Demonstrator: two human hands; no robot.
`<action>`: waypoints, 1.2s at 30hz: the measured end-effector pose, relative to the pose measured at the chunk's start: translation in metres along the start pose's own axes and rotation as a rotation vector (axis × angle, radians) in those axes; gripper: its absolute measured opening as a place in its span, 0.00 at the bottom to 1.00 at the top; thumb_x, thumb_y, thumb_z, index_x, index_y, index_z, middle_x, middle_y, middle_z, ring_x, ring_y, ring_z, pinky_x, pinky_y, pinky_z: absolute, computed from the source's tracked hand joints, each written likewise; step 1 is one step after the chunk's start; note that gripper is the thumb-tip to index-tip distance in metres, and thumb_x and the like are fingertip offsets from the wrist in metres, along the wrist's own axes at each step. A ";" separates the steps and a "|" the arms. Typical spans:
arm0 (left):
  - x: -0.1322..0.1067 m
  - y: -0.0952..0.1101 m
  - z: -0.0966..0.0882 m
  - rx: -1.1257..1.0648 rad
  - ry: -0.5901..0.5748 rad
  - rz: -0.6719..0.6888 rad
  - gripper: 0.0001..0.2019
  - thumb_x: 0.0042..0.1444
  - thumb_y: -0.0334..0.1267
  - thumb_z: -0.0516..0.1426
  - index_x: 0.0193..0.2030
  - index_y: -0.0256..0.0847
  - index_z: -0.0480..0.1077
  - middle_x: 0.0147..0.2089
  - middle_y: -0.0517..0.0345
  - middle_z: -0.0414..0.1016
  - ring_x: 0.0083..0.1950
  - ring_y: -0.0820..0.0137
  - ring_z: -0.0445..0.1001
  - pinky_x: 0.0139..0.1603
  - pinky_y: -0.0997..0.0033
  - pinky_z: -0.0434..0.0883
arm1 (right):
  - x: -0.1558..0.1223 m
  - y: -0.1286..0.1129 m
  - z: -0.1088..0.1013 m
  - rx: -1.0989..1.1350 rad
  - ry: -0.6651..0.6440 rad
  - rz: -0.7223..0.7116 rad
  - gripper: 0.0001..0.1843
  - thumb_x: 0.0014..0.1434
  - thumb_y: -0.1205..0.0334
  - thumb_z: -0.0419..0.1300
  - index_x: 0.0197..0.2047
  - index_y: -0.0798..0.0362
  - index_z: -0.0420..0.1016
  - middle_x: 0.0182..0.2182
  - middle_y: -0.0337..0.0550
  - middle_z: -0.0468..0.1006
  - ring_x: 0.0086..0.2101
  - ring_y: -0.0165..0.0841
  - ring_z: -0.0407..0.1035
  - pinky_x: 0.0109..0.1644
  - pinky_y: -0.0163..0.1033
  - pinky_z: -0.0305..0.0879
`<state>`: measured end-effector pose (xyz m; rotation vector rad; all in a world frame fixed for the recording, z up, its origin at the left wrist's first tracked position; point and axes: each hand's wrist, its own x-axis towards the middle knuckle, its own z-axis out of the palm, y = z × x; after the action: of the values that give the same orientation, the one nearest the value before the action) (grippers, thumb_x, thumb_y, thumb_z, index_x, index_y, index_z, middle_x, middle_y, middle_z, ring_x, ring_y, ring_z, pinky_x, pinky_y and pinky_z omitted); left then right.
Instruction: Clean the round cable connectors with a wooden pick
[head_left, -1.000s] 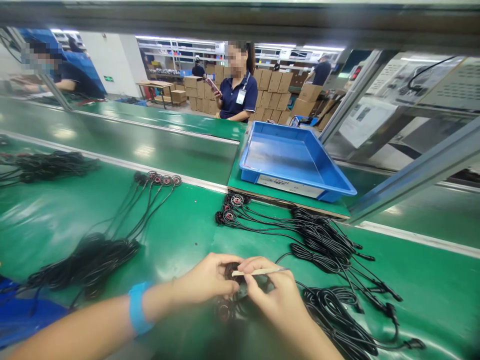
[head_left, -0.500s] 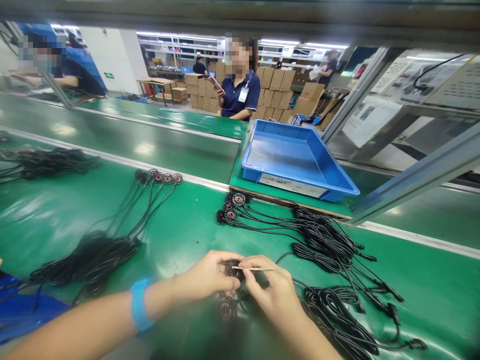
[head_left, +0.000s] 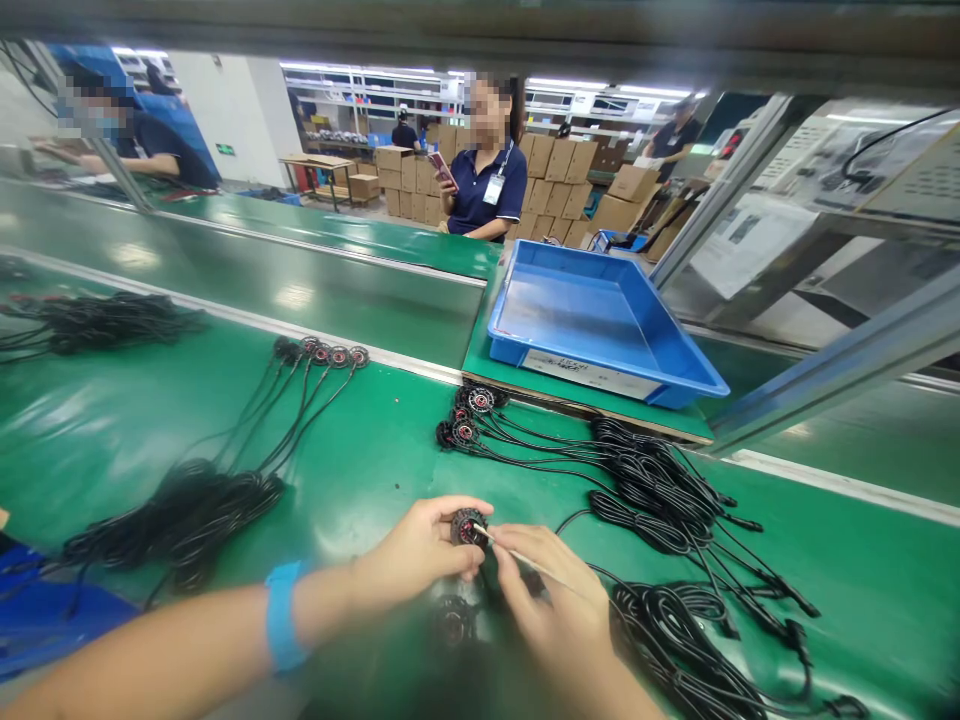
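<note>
Near centre, just above the green belt (head_left: 360,470): a small round black-and-red disc unit (head_left: 469,527), pinched at its rim by the left hand (head_left: 420,550), thumb and fingertips closed around it, face turned up. Right hand (head_left: 559,605) closed on a thin wooden stick (head_left: 525,558), tip laid against the disc's face. Blue wristband (head_left: 281,615) on the left forearm.

Likely light and rigid, with fine parts on the open face, so probably fragile there; best taken by the rim, not the face. Trailing black lead soft and springy, apt to snag on the cable coils (head_left: 660,480) just to the right. Stick slim, likely to snap or slip under hard pressure.

Hard to make out: what exactly the stick tip touches, too small to tell. Part of the disc's rim covered by fingers. Second disc (head_left: 452,620) on the belt below the hands, blurred and in shadow. Near-right cables cut off by the frame edge. Label on the far blue tray (head_left: 682,392) unreadable.
</note>
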<state>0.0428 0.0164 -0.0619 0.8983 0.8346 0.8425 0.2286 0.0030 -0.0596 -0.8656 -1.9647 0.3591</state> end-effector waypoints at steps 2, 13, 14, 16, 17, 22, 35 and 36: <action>0.001 -0.002 0.001 -0.008 0.006 0.006 0.26 0.45 0.36 0.68 0.52 0.35 0.69 0.30 0.61 0.73 0.27 0.75 0.72 0.33 0.71 0.70 | -0.003 0.002 0.004 -0.013 -0.041 -0.071 0.22 0.60 0.77 0.57 0.54 0.48 0.70 0.43 0.44 0.80 0.42 0.34 0.75 0.46 0.42 0.74; -0.002 0.000 0.002 0.037 0.013 -0.004 0.25 0.46 0.33 0.66 0.53 0.33 0.70 0.29 0.61 0.74 0.25 0.76 0.70 0.29 0.74 0.67 | 0.011 -0.005 0.006 0.014 -0.043 0.203 0.07 0.64 0.68 0.56 0.40 0.50 0.75 0.36 0.43 0.81 0.36 0.33 0.77 0.41 0.38 0.75; -0.002 -0.001 0.001 0.047 0.003 0.000 0.25 0.46 0.33 0.66 0.53 0.33 0.71 0.29 0.61 0.73 0.25 0.76 0.70 0.28 0.75 0.66 | 0.012 -0.004 0.005 0.019 -0.060 0.198 0.07 0.64 0.68 0.56 0.40 0.50 0.75 0.36 0.43 0.81 0.36 0.33 0.77 0.41 0.37 0.75; -0.002 -0.003 0.001 0.060 0.003 0.002 0.25 0.46 0.32 0.66 0.53 0.33 0.71 0.28 0.62 0.73 0.25 0.76 0.69 0.27 0.75 0.65 | 0.013 -0.003 0.004 0.010 -0.093 0.122 0.08 0.64 0.70 0.55 0.41 0.50 0.74 0.37 0.43 0.81 0.37 0.33 0.76 0.41 0.38 0.75; -0.001 -0.003 0.001 0.063 0.011 -0.001 0.26 0.45 0.31 0.66 0.53 0.33 0.71 0.27 0.62 0.72 0.24 0.76 0.69 0.27 0.75 0.65 | 0.013 -0.003 0.005 -0.003 -0.114 0.069 0.10 0.64 0.71 0.54 0.43 0.50 0.74 0.38 0.44 0.80 0.38 0.33 0.76 0.42 0.39 0.75; 0.001 -0.003 0.003 0.039 0.043 0.026 0.25 0.45 0.30 0.65 0.53 0.34 0.69 0.29 0.62 0.73 0.25 0.76 0.70 0.29 0.74 0.68 | 0.013 -0.002 0.003 0.009 -0.135 0.024 0.13 0.64 0.72 0.53 0.47 0.50 0.74 0.40 0.44 0.80 0.40 0.34 0.75 0.44 0.40 0.74; 0.000 -0.006 0.001 0.031 0.035 0.062 0.25 0.48 0.35 0.67 0.53 0.35 0.69 0.33 0.60 0.73 0.28 0.76 0.70 0.33 0.72 0.69 | 0.010 -0.008 0.006 0.019 -0.021 0.111 0.09 0.64 0.70 0.56 0.43 0.50 0.75 0.38 0.42 0.81 0.39 0.33 0.76 0.44 0.38 0.74; 0.000 -0.006 0.001 0.028 0.031 0.062 0.25 0.48 0.35 0.67 0.53 0.36 0.69 0.34 0.59 0.73 0.28 0.76 0.70 0.33 0.72 0.69 | 0.010 -0.008 0.004 0.024 -0.012 0.116 0.09 0.64 0.70 0.56 0.43 0.50 0.75 0.38 0.42 0.80 0.40 0.33 0.75 0.45 0.38 0.73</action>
<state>0.0449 0.0140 -0.0674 0.9420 0.8509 0.9027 0.2186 0.0049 -0.0508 -0.9660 -1.9221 0.4557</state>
